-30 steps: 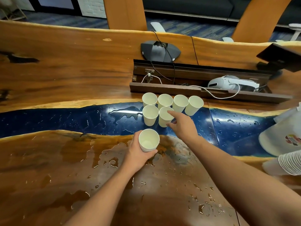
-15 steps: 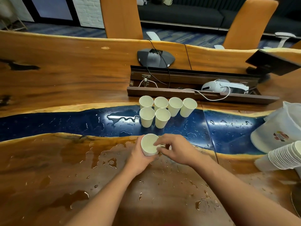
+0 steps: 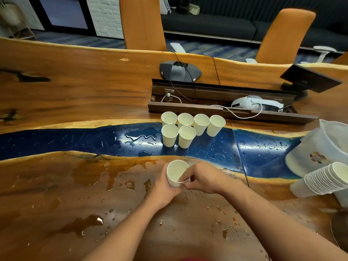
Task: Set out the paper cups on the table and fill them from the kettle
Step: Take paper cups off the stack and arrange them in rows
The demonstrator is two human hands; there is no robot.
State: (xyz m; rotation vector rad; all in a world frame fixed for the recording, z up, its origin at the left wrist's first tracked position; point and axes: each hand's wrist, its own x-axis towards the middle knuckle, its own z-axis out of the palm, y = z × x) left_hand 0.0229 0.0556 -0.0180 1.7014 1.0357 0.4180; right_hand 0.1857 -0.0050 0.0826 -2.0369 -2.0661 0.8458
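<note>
Several white paper cups (image 3: pixel 185 129) stand upright in two rows on the blue resin strip of the wooden table (image 3: pixel 66 185). In front of them my left hand (image 3: pixel 162 187) grips a short stack of paper cups (image 3: pixel 176 173), tilted toward me. The fingertips of my right hand (image 3: pixel 200 178) pinch the rim of that stack's top cup. At the right edge lies a long stack of cups (image 3: pixel 323 178) on its side. Behind that stack stands a white plastic kettle (image 3: pixel 323 147) with a coloured logo.
Water puddles and drops cover the wood and the blue strip near my hands. An open cable trough (image 3: pixel 226 104) holds a white headset (image 3: pixel 254 103) and cords. A conference phone (image 3: pixel 179 71) sits behind it; orange chairs (image 3: pixel 143 23) stand beyond the table.
My right hand drew back from the standing cups to the stack in my left hand and now pinches its top rim. The stack moved slightly toward me.
</note>
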